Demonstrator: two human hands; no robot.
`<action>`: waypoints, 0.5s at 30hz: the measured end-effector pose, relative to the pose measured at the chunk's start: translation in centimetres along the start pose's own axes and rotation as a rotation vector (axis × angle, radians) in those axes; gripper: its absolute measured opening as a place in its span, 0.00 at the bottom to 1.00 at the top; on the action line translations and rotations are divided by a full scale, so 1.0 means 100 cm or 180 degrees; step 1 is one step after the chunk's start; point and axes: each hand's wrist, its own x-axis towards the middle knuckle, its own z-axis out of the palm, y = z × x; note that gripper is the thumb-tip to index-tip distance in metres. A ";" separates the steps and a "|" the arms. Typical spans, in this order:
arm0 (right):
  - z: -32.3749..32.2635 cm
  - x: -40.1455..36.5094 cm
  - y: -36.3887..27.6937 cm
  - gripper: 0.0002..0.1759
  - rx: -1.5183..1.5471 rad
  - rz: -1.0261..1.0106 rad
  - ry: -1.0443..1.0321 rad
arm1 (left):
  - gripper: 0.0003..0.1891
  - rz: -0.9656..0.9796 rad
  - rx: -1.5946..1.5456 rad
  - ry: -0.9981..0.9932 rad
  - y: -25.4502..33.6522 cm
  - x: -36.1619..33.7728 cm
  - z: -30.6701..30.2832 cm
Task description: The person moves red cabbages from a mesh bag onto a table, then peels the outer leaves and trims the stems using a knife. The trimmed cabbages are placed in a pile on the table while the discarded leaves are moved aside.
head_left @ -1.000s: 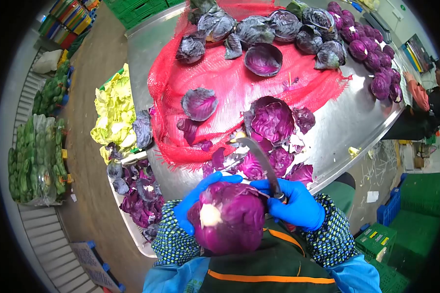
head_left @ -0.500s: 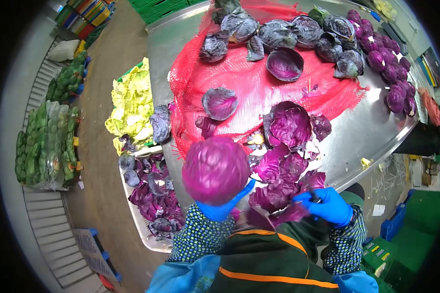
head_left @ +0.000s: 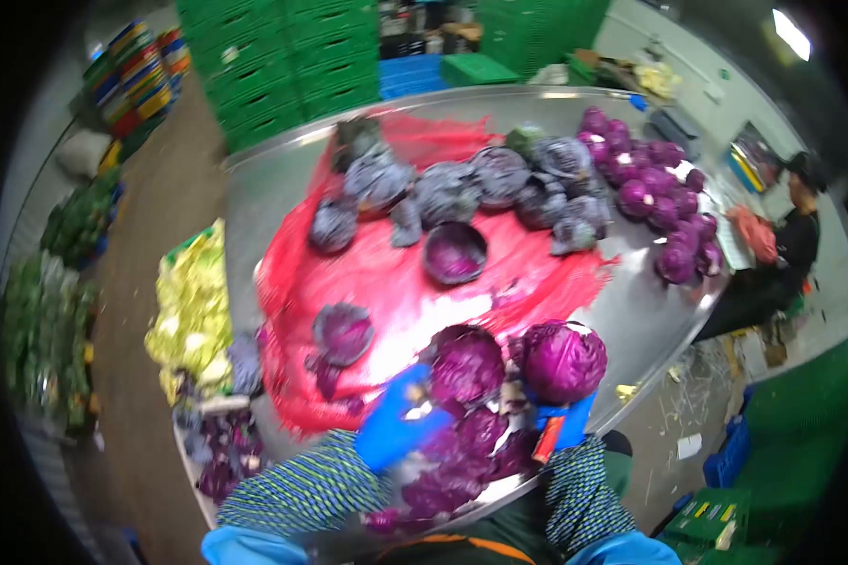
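Observation:
A trimmed red cabbage (head_left: pixel 563 361), round and glossy purple, rests on my right hand (head_left: pixel 575 421) in its blue glove. The same hand holds a red handle (head_left: pixel 548 439), probably a knife's; no blade shows. My left hand (head_left: pixel 400 419), also gloved in blue, is smeared by motion beside the pile of loose purple leaves (head_left: pixel 448 480). Something small and pale shows at its fingers, too blurred to name. A cupped set of outer leaves (head_left: pixel 466 363) lies just ahead of the pile. Farther up, single leaves (head_left: pixel 343 333) lie on the red net sack (head_left: pixel 396 292).
Untrimmed cabbages (head_left: pixel 448 193) line the back of the metal table (head_left: pixel 273 207). Trimmed ones (head_left: pixel 650 179) are heaped at back right. A bin of leaf scraps (head_left: pixel 226 452) and yellow-green leaves (head_left: pixel 193 306) stand left. Another person (head_left: pixel 796 235) is at far right; green crates (head_left: pixel 264 71) stand behind.
The red cabbage has passed from my left hand to my right, moving rightward. My left hand is now empty of it, beside the leaves. The view has tilted up, showing crates and another person.

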 end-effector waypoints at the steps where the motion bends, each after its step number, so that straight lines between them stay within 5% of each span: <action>1: -0.012 -0.002 -0.026 0.34 0.0497 -0.0228 0.0462 | 0.35 0.0645 0.0531 0.1088 -0.041 0.028 -0.020; 2: -0.025 -0.006 -0.053 0.34 0.1023 -0.0467 0.0894 | 0.35 0.0929 0.1486 0.1401 -0.074 0.066 -0.059; 4: -0.111 0.013 -0.088 0.34 0.0352 -0.1237 0.1222 | 0.41 -0.0513 0.0531 0.0939 -0.093 0.137 -0.130; 6: -0.093 0.029 -0.116 0.33 0.0113 -0.1716 0.1595 | 0.47 0.1026 0.3086 0.1911 -0.095 0.187 -0.167; 8: -0.097 0.053 -0.143 0.34 0.0332 -0.1864 0.1228 | 0.54 0.1143 0.4149 0.2218 -0.057 0.214 -0.180; 12: -0.117 0.126 -0.211 0.31 0.0740 -0.2070 0.0467 | 0.70 -0.0295 0.3662 0.2087 -0.002 0.250 -0.203; 15: -0.109 0.176 -0.244 0.38 0.0579 -0.2726 0.1769 | 0.72 -0.0876 0.3220 0.2531 0.003 0.281 -0.228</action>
